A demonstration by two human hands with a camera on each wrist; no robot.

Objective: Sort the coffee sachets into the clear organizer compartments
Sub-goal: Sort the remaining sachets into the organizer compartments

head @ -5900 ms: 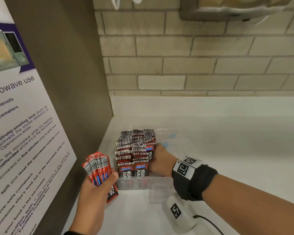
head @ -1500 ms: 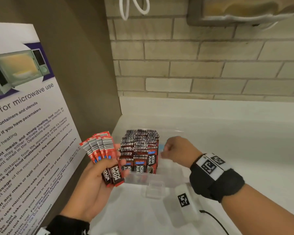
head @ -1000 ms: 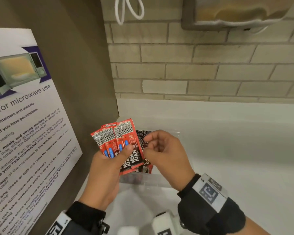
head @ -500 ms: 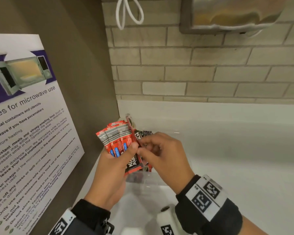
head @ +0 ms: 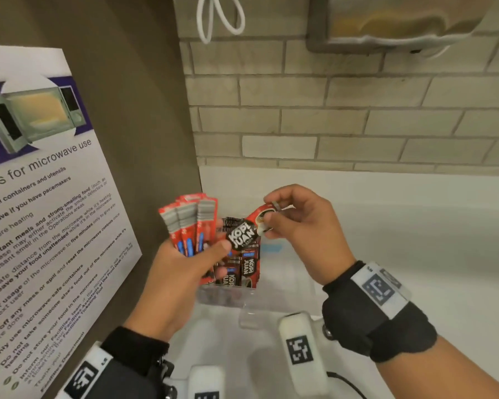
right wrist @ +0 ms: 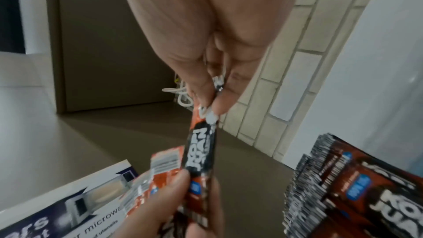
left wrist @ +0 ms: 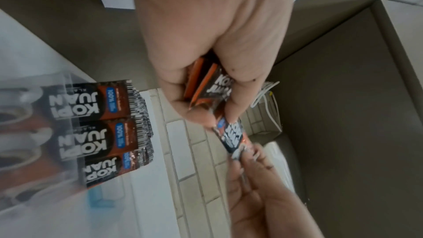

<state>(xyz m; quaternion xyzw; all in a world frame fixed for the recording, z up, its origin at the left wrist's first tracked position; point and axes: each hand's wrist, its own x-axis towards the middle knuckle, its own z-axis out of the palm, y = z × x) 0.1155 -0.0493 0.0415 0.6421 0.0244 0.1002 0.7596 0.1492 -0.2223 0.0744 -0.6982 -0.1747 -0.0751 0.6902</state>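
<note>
Hands first, from the left: the left hand (head: 182, 272) grips a fanned bunch of sachets (head: 189, 223) upright, thumb clamped across their fronts, while the right hand (head: 297, 226) pinches the top seal of a single sachet (head: 244, 233) whose lower end is still under that thumb. Both hover over the clear organizer (head: 274, 298) on the white tabletop (head: 415, 254), its left compartment already packed with upright sachets. These packets look light, thin and slick, so the flat crimped end is probably the surest hold. Only the right wrist view shows the pinch edge-on; the left wrist view shows the stocked fronts (left wrist: 91, 126) through the clear wall
</note>
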